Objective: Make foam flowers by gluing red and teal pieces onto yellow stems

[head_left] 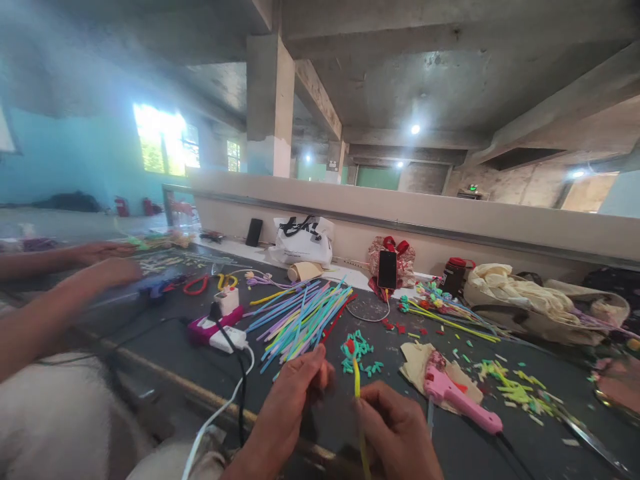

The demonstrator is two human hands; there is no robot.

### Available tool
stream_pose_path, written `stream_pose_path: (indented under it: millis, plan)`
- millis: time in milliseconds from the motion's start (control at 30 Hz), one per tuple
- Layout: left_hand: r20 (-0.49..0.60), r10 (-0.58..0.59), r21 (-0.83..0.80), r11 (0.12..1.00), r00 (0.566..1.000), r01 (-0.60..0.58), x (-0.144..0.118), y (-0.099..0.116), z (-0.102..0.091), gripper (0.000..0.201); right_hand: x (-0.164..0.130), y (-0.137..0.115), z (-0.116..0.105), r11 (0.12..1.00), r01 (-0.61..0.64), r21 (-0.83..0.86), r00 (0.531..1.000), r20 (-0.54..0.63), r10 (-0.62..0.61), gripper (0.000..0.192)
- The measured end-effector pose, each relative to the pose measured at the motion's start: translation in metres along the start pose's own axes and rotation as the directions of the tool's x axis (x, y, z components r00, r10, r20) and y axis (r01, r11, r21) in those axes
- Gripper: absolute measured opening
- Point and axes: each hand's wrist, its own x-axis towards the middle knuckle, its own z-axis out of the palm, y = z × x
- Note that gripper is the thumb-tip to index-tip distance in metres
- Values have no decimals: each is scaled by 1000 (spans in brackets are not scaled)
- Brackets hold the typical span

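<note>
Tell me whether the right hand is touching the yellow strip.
Touching. The head view shows the right hand pinching the yellow strip at its fingertips.

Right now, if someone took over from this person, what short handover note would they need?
Left hand: raised over the table edge, fingers pinched; whether it holds anything is too blurred to tell.
Right hand: pinching a thin yellow strip, held upright.
Nearby: pile of coloured sticks just beyond the left hand, green cut bits beyond the strip, pink glue gun on paper to the right, power strip to the left.
Another person's arms work at the far left.
Done: many small bits already cut and scattered on the table.
Left: most sticks are uncut; the strip is not yet joined to anything.
</note>
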Motion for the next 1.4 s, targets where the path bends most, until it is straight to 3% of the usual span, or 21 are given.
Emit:
stream_pose_path:
  millis: [67, 133, 300, 967, 1133, 1267, 1400]
  plan:
    - [75, -26, -142, 989, 997, 36, -1, 2, -1, 27, -1, 4, 5, 995, 66, -69, 998, 19, -65, 24]
    - [188, -50, -250, 963, 981, 97, -2, 4, -1, 32, -3, 7, 9, 990, 115, -82, 992, 56, -110, 24]
    - [320, -34, -309, 941, 947, 138, -4, 5, -2, 44, -9, 12, 15, 986, 152, -74, 985, 93, -145, 20]
    - [369, -17, -340, 928, 929, 152, 1, -4, -9, 42, -13, 14, 15, 989, 144, -39, 986, 95, -140, 24]
    - [360, 6, -295, 949, 933, 108, -2, -1, 0, 65, -12, 10, 11, 984, 175, 21, 983, 59, -176, 24]
    - [352, -98, -171, 971, 931, 167, -4, -9, 6, 36, -10, 14, 13, 981, 193, 12, 981, -17, -193, 23]
    - [238, -114, -75, 988, 965, 136, -8, -17, 6, 16, -9, 19, 17, 967, 252, -42, 967, -26, -253, 24]
